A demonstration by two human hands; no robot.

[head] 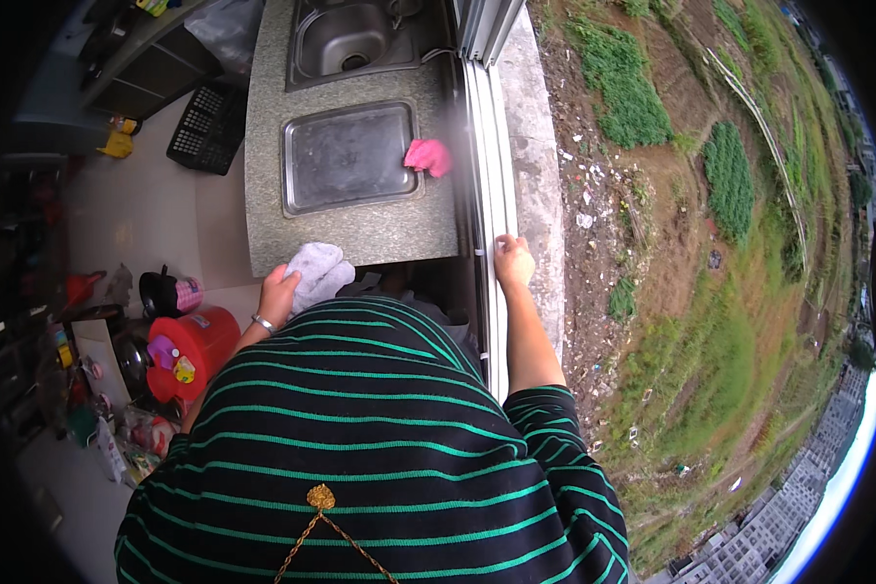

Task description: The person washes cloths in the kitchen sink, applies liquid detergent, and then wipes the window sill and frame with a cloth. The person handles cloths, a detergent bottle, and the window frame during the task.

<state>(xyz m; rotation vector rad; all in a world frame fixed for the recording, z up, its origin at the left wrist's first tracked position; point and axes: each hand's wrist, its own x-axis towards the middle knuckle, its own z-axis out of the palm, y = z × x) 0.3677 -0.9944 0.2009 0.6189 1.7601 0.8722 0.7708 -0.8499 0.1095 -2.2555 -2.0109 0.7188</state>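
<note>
My left hand (276, 296), with a silver bracelet at its wrist, grips a folded pale grey cloth (317, 276) near the front corner of the speckled stone countertop (350, 237). Out to the right, my right hand (515, 261) has its fingers curled over the outer edge of the white window frame (490, 182). What lies under those fingers is hidden. A crumpled pink cloth (428, 158) rests partly on the right rim of a rectangular metal tray (347, 157) set on the countertop.
Beyond the tray is a stainless steel sink (343, 44). A concrete ledge (529, 131) runs outside the window, with open ground far below. On the floor at left stand a black plastic crate (208, 128) and a red bucket (208, 343). Several household items crowd the lower left.
</note>
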